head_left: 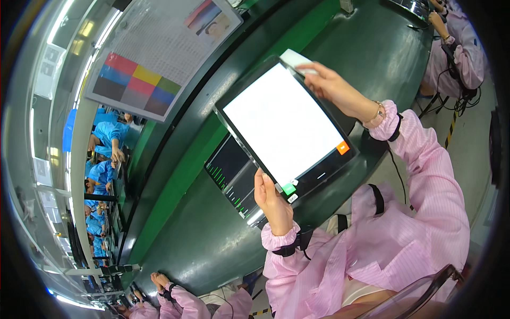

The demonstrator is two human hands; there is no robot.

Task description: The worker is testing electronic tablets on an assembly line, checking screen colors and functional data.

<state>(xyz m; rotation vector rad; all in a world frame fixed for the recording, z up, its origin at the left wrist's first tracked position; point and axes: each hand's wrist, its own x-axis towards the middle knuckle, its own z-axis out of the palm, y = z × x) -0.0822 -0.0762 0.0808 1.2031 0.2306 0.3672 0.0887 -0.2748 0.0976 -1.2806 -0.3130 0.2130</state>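
Note:
A tablet (281, 122) with a black frame and a bright white screen is tilted up over the bench. An orange block and a green block show along its lower edge. My left hand (273, 204) grips the tablet near its lower left corner, thumb along the edge. At the top right corner, my right hand (332, 90) pinches a flat white piece (294, 57) against or just beside the tablet's edge; whether it is cloth or card I cannot tell. Partly hidden beneath lies a second tablet (228, 167), dark-screened with green lines.
The dark green bench (186, 250) curves past me, with a brighter green strip (175, 196) along it. A printed sheet with colour blocks (154, 58) hangs beyond. Co-workers in pink sit on both sides; people in blue (109, 133) work farther off. A black cable (398, 170) hangs by the bench edge.

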